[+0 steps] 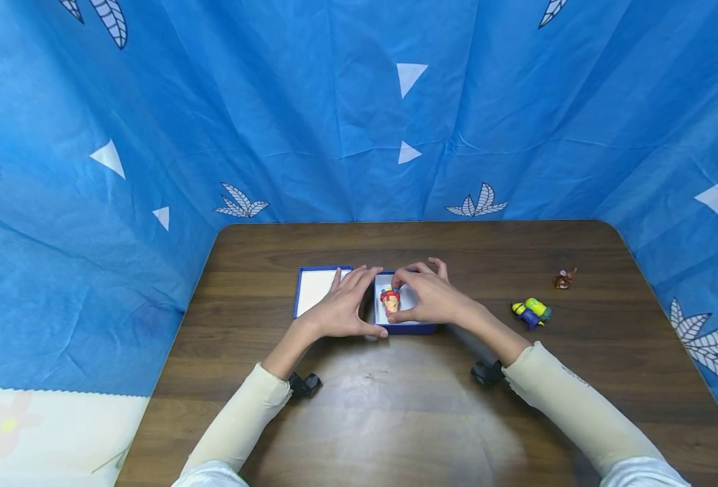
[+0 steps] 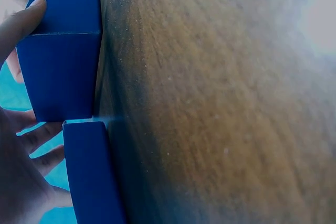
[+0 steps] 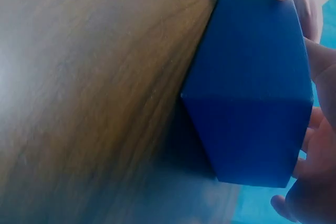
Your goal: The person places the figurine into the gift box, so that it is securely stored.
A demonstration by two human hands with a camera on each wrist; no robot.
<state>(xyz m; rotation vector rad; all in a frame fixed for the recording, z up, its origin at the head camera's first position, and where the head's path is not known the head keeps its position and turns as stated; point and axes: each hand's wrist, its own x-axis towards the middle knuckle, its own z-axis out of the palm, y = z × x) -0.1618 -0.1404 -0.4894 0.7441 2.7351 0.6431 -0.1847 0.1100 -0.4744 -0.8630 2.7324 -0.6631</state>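
Note:
An open blue box (image 1: 410, 329) with a white inside stands near the middle of the table. My left hand (image 1: 346, 304) holds its left end, the thumb on the front wall and the fingers toward the back. In the left wrist view that thumb lies against the blue box (image 2: 60, 72). Inside it is a small toy figurine (image 1: 390, 301) with a red top, which my right hand (image 1: 434, 299) pinches between thumb and forefinger. In the right wrist view the box (image 3: 247, 51) hides the figurine. The box lid (image 1: 316, 291) lies white side up, partly beneath my left hand.
To the right lie a blue and yellow toy figurine (image 1: 526, 316) and a green and yellow one (image 1: 539, 308), touching. Farther back is a small brown toy animal (image 1: 562, 279). A blue curtain (image 1: 346, 122) hangs behind the wooden table (image 1: 365, 419).

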